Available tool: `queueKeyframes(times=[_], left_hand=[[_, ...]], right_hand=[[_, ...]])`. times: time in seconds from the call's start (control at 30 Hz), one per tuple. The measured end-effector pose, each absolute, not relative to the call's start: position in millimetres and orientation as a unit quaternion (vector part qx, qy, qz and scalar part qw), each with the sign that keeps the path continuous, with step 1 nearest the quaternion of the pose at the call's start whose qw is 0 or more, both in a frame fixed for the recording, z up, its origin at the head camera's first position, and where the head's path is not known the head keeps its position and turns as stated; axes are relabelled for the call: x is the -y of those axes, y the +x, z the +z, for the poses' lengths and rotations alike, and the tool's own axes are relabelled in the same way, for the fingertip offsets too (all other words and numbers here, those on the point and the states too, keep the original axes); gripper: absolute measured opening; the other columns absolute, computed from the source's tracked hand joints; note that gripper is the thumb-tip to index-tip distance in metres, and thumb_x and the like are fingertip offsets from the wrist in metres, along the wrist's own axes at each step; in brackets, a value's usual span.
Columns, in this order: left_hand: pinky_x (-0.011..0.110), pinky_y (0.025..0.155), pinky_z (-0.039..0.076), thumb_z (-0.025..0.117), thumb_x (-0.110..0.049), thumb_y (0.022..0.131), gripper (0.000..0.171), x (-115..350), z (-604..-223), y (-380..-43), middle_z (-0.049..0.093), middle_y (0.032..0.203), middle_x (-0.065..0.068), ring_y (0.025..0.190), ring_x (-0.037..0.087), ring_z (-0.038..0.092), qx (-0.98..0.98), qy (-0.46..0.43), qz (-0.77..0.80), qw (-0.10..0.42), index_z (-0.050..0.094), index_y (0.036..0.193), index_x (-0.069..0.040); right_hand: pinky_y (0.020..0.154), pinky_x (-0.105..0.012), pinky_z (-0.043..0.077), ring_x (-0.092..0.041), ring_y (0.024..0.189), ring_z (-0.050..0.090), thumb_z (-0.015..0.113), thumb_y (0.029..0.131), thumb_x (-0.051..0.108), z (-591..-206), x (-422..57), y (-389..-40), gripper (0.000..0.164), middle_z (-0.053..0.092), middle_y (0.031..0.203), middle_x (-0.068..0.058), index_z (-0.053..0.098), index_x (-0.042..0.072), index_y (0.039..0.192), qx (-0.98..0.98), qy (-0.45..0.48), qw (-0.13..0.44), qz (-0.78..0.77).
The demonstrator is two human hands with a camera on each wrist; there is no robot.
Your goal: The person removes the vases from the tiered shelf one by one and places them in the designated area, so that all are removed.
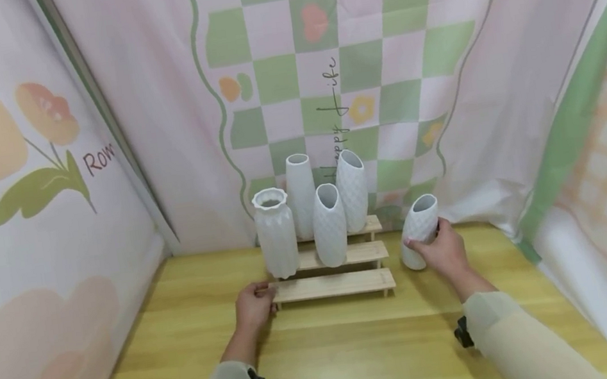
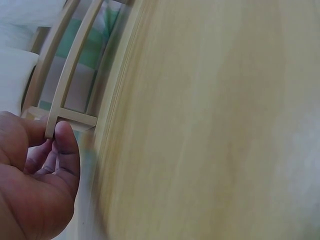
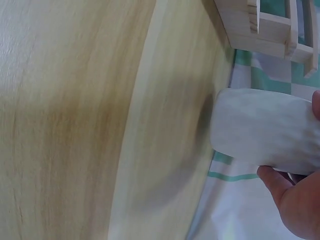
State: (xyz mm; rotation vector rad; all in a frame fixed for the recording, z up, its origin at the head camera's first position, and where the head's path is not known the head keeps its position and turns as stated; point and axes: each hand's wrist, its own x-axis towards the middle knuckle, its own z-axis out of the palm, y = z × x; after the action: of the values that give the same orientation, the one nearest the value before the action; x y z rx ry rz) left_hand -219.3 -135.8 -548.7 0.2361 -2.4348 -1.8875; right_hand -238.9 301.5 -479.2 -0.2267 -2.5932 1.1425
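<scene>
A three-step wooden stand [image 1: 333,285] carries several white vases. My left hand [image 1: 254,308] pinches the left end of its lowest step between thumb and finger, close up in the left wrist view [image 2: 42,175]. To the right of the stand, my right hand [image 1: 445,254] grips a white vase [image 1: 420,225] with a slanted mouth, its top leaning right. In the right wrist view that vase [image 3: 260,127] has its base close to the table; I cannot tell whether they touch. A ruffled-rim vase [image 1: 277,235] and a slant-mouthed vase [image 1: 329,228] occupy the middle step.
At the back, the top step bears a tall round-mouthed vase [image 1: 302,196] and another slant-mouthed vase [image 1: 352,189]. The wooden table [image 1: 363,362] ends at a checked curtain [image 1: 316,71] behind the stand. Printed fabric hangs on the left and right sides too.
</scene>
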Motion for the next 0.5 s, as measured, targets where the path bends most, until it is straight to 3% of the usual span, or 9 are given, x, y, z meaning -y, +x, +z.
queueKeyframes(times=[0.5], left_hand=[[0.030,0.057,0.057,0.070,-0.014,0.099,0.034,134.9,-546.2,-218.1,0.072,0.089,0.012,0.064,0.021,0.067,0.793,0.071,-0.604,0.036,0.065,0.125,0.006]], right_hand=[[0.112,-0.064,0.040,-0.052,0.133,0.048,0.084,0.087,0.039,-493.0,-306.0,-246.8,0.097,0.047,0.147,-0.036,0.032,-0.009,0.153,0.893,-0.094,0.173,0.405]])
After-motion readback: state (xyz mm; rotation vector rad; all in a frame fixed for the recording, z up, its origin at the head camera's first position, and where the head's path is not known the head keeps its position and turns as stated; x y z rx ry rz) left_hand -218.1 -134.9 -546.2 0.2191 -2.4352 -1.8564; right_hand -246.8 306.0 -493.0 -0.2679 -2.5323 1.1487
